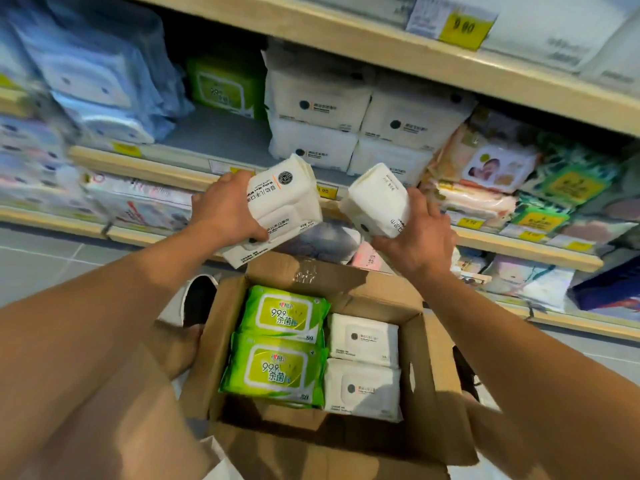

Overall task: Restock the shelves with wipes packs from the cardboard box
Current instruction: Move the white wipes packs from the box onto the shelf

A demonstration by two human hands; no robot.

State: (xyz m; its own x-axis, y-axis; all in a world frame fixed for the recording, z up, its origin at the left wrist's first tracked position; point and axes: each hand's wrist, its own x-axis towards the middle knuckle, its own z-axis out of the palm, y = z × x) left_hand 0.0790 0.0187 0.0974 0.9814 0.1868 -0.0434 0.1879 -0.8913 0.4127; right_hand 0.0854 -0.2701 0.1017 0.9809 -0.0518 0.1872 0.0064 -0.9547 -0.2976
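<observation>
The left hand [227,211] grips a stack of white wipes packs [277,209], fingers curled over the far edge and thumb clamped on the near face, the stack tilted and held in the air above the cardboard box [436,403]; the right hand [417,233] grips a second white pack [377,202] from the side, fingers wrapped round its right edge and thumb pressed under its lower corner, this pack also tilted and raised, near the first but apart from it; both packs hang in front of the wooden lip of the middle shelf [145,168].

Below the hands the box stands open on the floor, its flaps folded outward; inside lie two green wipes packs [277,344] on the left, one behind the other, and two white packs [362,365] on the right, likewise one behind the other, the green and white rows touching.

Behind the raised packs, on the middle shelf, white packs of the same kind [346,112] stand stacked in two rows; to their left a single green pack [221,86] sits far back, with bare shelf in front of it; further left hang blurred blue packs [97,74]; to the right are mixed colourful packs [502,168]; a yellow price tag [465,27] is fixed to the upper shelf edge; a dark shoe with a white rim [197,299] shows on the floor left of the box.
</observation>
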